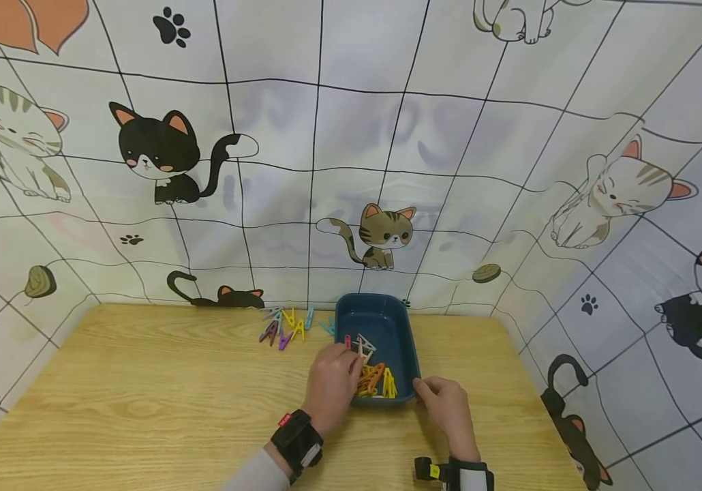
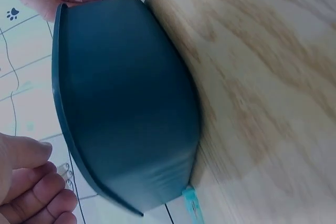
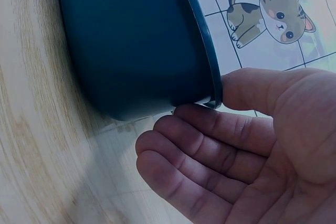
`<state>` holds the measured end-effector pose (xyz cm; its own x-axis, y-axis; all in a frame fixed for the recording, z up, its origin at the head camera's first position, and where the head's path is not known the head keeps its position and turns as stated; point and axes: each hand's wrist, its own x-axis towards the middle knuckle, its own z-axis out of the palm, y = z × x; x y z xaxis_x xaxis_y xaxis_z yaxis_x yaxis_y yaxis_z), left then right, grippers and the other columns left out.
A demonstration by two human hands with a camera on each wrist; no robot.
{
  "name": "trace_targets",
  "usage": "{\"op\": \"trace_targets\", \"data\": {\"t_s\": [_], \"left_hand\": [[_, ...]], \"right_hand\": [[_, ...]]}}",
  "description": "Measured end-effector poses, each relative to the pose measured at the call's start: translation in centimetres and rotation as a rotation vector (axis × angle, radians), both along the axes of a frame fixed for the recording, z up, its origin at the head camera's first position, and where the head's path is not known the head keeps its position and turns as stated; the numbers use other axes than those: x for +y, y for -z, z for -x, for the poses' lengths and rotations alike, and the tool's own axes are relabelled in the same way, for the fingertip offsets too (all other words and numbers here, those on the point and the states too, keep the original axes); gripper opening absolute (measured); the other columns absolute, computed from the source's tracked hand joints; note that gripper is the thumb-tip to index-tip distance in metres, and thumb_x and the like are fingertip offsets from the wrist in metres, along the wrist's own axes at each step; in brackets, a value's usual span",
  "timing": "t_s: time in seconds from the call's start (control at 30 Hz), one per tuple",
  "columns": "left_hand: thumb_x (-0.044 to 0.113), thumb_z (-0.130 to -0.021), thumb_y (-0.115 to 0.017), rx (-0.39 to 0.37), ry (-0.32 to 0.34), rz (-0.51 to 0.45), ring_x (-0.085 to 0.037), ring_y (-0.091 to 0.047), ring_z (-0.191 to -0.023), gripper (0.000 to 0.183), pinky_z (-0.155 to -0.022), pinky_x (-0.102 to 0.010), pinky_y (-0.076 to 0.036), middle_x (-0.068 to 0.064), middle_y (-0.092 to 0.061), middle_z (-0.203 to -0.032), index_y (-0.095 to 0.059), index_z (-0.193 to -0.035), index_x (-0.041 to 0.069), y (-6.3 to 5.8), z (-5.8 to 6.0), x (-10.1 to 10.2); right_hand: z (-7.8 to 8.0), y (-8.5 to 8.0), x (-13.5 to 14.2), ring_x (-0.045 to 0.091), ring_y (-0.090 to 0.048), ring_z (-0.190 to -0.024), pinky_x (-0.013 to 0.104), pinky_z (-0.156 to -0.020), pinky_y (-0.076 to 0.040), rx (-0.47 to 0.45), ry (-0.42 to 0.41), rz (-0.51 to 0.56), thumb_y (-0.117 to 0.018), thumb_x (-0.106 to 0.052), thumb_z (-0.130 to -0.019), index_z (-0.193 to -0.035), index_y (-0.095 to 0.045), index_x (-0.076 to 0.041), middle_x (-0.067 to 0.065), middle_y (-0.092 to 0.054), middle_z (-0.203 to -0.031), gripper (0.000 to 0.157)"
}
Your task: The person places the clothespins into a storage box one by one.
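Observation:
A dark blue plastic bin (image 1: 397,341) stands on the table, with yellow clothespins (image 1: 390,383), an orange clothespin (image 1: 375,374), whitish clothespins (image 1: 364,344) and a pink one (image 1: 347,341) inside. My left hand (image 1: 331,385) reaches over the bin's left rim, fingers curled. At its fingertips is a pale clothespin (image 2: 66,174), held above the rim and partly hidden by the fingers. My right hand (image 1: 446,406) pinches the rim at the near right corner; the right wrist view shows the thumb (image 3: 247,90) on the rim and the index finger beneath.
Left of the bin lies a loose group of clothespins, including yellow (image 1: 298,330), purple (image 1: 285,340), dark red (image 1: 270,333) and blue (image 1: 309,318) ones. A turquoise clothespin (image 2: 193,205) lies close against the bin. Cat-print sheets rise behind the wooden table (image 1: 191,395) and at its sides.

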<state>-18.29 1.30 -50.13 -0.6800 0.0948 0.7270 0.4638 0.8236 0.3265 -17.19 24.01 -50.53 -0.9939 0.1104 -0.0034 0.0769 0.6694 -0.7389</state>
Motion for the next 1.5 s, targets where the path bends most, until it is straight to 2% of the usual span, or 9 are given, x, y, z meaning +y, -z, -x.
{"op": "trace_targets", "data": {"t_s": [0.17,0.37,0.53,0.8,0.97,1.17,1.37,1.5], "left_hand": [[0.012,-0.082,-0.087,-0.004,-0.011,-0.010,-0.016,-0.057,-0.069,0.011,-0.065,-0.032,-0.049,0.001,-0.059,-0.072,-0.078,-0.079,0.008,0.0,0.0,-1.1],[0.017,-0.084,-0.087,-0.009,-0.046,-0.002,-0.020,-0.063,-0.075,0.016,-0.071,-0.035,-0.054,-0.004,-0.066,-0.080,-0.078,-0.084,0.003,-0.2,0.2,-2.7],[0.013,-0.082,-0.087,0.011,-0.056,-0.041,-0.023,-0.065,-0.078,0.016,-0.073,-0.038,-0.056,-0.007,-0.068,-0.083,-0.077,-0.087,0.001,-0.1,0.5,-4.0],[0.011,-0.083,-0.086,-0.002,-0.106,-0.026,-0.028,-0.067,-0.079,0.018,-0.075,-0.042,-0.057,-0.013,-0.071,-0.085,-0.077,-0.089,-0.004,0.7,1.2,-6.4],[0.010,-0.081,-0.087,0.008,-0.136,0.016,-0.028,-0.064,-0.074,0.021,-0.069,-0.041,-0.055,-0.013,-0.067,-0.081,-0.077,-0.089,-0.007,1.1,1.7,-8.1],[0.005,-0.080,-0.087,0.010,-0.155,0.022,-0.029,-0.064,-0.073,0.017,-0.067,-0.041,-0.055,-0.014,-0.067,-0.080,-0.076,-0.086,-0.008,1.4,2.2,-10.1],[0.004,-0.082,-0.084,-0.011,-0.185,0.035,-0.030,-0.062,-0.069,0.016,-0.064,-0.043,-0.053,-0.015,-0.064,-0.076,-0.075,-0.084,-0.009,1.8,2.8,-12.0],[0.000,-0.079,-0.084,-0.008,-0.206,0.039,-0.030,-0.058,-0.066,0.015,-0.062,-0.043,-0.049,-0.015,-0.060,-0.072,-0.073,-0.081,-0.010,2.3,3.2,-13.1]], "right_hand": [[0.0,0.0,0.0,0.013,-0.054,-0.062,0.029,-0.059,-0.042,0.004,-0.003,0.009,-0.067,-0.018,-0.099,-0.077,-0.075,-0.006,0.003,-0.067,-0.068,0.026],[0.0,0.0,0.1,0.014,-0.054,-0.062,0.029,-0.059,-0.042,0.002,-0.006,0.016,-0.067,-0.018,-0.099,-0.077,-0.075,-0.005,0.003,-0.067,-0.068,0.026],[0.0,0.0,0.0,0.013,-0.054,-0.062,0.029,-0.058,-0.041,0.004,-0.007,0.014,-0.066,-0.018,-0.099,-0.078,-0.075,-0.005,0.002,-0.066,-0.068,0.026],[-0.1,-0.1,0.0,0.014,-0.054,-0.063,0.029,-0.059,-0.041,0.000,-0.004,0.015,-0.066,-0.018,-0.099,-0.078,-0.075,-0.006,0.001,-0.066,-0.068,0.026],[-0.1,-0.1,-0.1,0.013,-0.055,-0.063,0.029,-0.059,-0.042,0.001,-0.001,0.021,-0.066,-0.018,-0.099,-0.078,-0.076,-0.005,0.002,-0.066,-0.068,0.026],[-0.1,0.0,-0.1,0.013,-0.055,-0.062,0.029,-0.059,-0.042,0.012,-0.003,0.014,-0.067,-0.017,-0.098,-0.078,-0.076,-0.005,0.004,-0.068,-0.068,0.025],[0.0,0.0,0.0,0.013,-0.056,-0.063,0.029,-0.059,-0.042,0.007,0.003,0.021,-0.067,-0.017,-0.099,-0.079,-0.076,-0.005,0.007,-0.069,-0.070,0.025],[-0.1,0.0,0.0,0.013,-0.056,-0.063,0.029,-0.059,-0.042,0.006,0.002,0.020,-0.067,-0.017,-0.099,-0.079,-0.076,-0.005,0.007,-0.069,-0.070,0.026]]}}
